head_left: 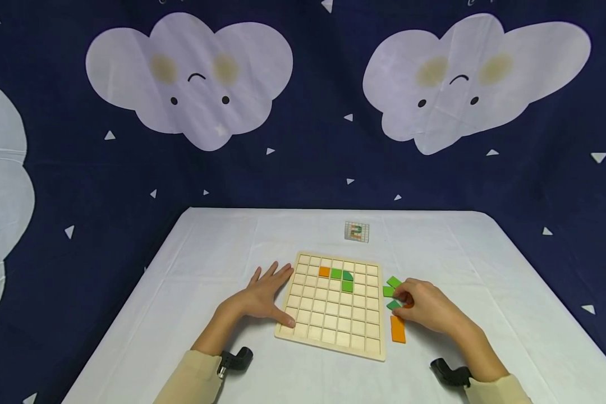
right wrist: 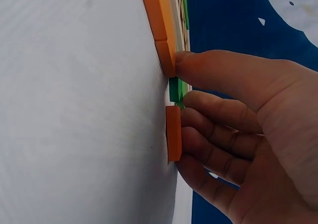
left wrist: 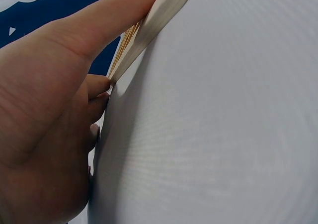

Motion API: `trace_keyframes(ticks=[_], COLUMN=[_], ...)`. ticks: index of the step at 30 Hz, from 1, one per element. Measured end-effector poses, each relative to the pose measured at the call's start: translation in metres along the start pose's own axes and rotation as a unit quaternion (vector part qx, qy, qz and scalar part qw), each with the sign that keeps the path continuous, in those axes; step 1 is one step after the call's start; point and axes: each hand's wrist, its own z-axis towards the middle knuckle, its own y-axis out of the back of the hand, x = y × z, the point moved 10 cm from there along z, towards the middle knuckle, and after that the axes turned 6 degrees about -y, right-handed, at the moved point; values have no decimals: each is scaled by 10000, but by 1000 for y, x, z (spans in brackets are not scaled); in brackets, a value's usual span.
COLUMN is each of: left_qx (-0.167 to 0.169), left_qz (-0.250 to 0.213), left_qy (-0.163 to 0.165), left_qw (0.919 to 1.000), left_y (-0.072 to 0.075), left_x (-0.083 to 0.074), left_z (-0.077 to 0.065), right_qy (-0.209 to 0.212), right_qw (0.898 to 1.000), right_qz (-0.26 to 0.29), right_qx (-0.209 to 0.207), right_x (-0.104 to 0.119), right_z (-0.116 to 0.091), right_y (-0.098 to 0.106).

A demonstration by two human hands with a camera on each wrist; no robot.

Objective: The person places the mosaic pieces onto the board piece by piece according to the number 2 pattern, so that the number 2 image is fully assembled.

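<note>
A wooden grid board [head_left: 333, 308] lies on the table, with an orange square [head_left: 324, 271], two light green squares [head_left: 336, 274] and a dark green rounded piece [head_left: 348, 276] in its cells. My left hand [head_left: 260, 297] rests along the board's left side, fingers spread; in the left wrist view its thumb [left wrist: 114, 20] presses on the rim. Right of the board, my right hand [head_left: 426, 306] has bent fingers down among loose pieces. Its thumb and index finger stand apart beside a dark green piece [right wrist: 174, 89], while other fingertips touch an orange piece [right wrist: 173, 133].
More loose pieces lie by the board's right edge: light green squares [head_left: 394, 281] and orange pieces [head_left: 398, 329]. Behind the board is a small pattern card [head_left: 357, 232]. White cloth covers the table [head_left: 222, 241]; a dark blue curtain [head_left: 323, 168] hangs behind.
</note>
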Motion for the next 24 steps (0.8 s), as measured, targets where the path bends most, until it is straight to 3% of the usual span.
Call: trace_keyframes(ticks=[24], left_qx=[-3], left_qz=[61], left_qy=[-7], left_qw=[10000], left_y=[0], left_x=[0], left_z=[0], right_qy=[140], right_qw=[9999], right_qz=[-12], right_qx=[101], right_x=[2], right_z=[-1], right_y=[-4])
